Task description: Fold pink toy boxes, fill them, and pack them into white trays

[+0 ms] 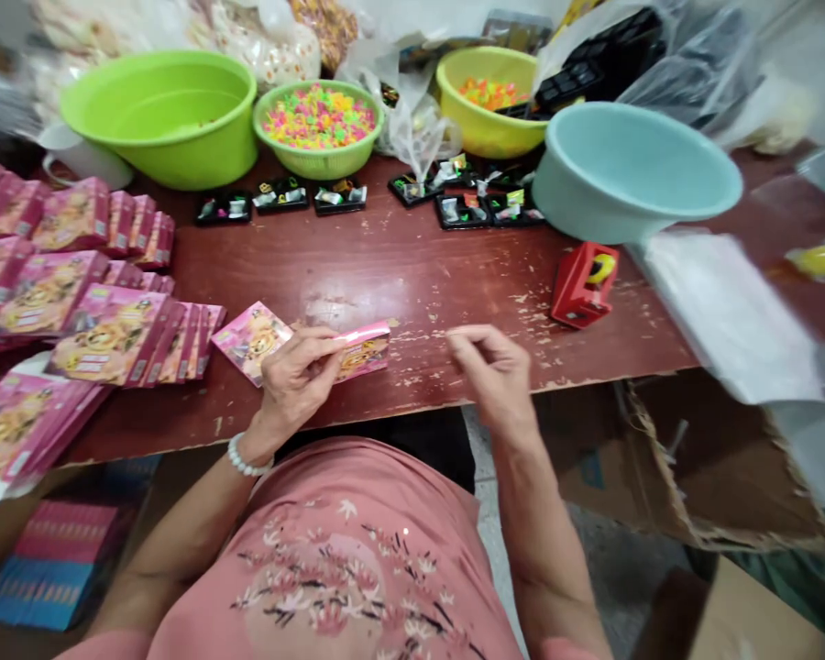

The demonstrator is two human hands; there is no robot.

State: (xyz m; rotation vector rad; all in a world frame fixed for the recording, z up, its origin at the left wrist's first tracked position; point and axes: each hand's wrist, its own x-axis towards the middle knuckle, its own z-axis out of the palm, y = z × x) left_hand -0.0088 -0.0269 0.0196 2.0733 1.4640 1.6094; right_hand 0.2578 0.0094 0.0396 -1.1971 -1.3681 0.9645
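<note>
With many boxes (106, 335) stacked, your left hand (293, 371) pinches one seemingly unfinished pink box (366, 356), and your right hand (499, 376) presses its fingertips together.

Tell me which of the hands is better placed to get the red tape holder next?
Probably the right hand: it is nearer the red tape holder, and no box shows in it. The left hand is farther away and holds a pink box.
</note>
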